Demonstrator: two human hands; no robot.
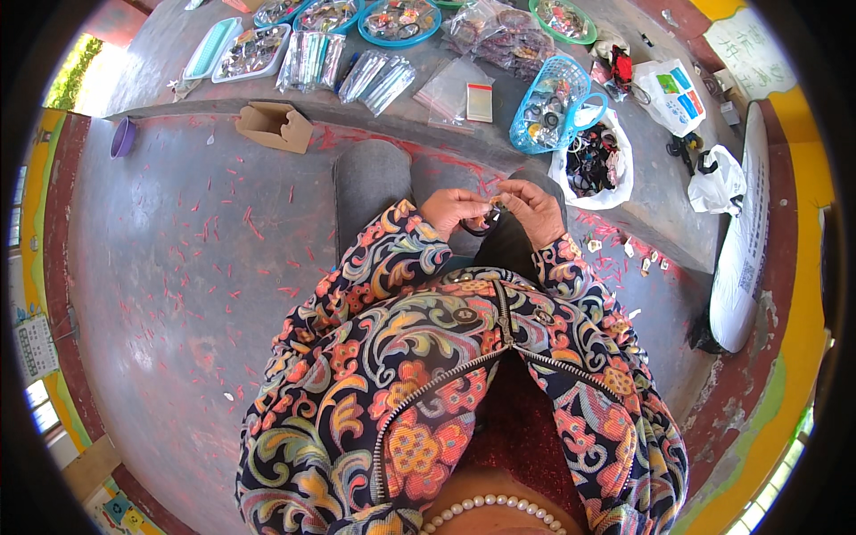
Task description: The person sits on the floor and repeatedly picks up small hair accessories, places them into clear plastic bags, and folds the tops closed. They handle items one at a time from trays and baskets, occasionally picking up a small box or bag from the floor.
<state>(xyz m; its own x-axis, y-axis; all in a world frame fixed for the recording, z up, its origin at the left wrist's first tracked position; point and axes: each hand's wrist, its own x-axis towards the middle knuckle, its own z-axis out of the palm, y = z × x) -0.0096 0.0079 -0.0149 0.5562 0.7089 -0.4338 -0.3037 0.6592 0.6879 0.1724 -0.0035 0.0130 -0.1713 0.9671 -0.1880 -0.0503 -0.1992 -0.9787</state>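
Note:
Above my lap, my left hand (457, 211) and my right hand (533, 210) come close together. Between their fingers is a black hair tie (480, 231), with a small light orange piece at its top between the fingertips. The loop hangs lower, between the two hands. Fingers of both hands are pinched on it; the exact contact of each fingertip is too small to tell. Just beyond my right hand, a white plastic bag (623, 184) holds a heap of dark hair ties. A blue plastic basket (583, 75) with small bagged items leans beside that bag.
On the raised concrete ledge lie bundles of packaged pens (311, 61), clear plastic bags (441, 90), a white tray (221, 75) and blue round baskets (364, 35). An open cardboard box (274, 134) and a purple bowl (123, 138) stand on the floor, among red scraps.

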